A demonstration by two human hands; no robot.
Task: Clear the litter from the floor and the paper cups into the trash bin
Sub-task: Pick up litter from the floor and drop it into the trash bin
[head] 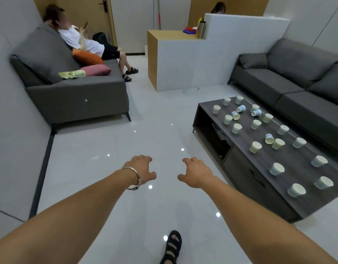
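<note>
Several paper cups stand or lie tipped over on the dark coffee table at the right. Two small bits of litter lie on the white floor at the foot of the white counter. My left hand, with a bracelet on its wrist, and my right hand reach forward over the floor. Both hold nothing, their fingers loosely curled and pointing down. No trash bin is in view.
A grey sofa at the left holds a seated person, cushions and a green packet. A second grey sofa stands behind the coffee table. A white and wood counter stands at the back. My sandalled foot is at the bottom.
</note>
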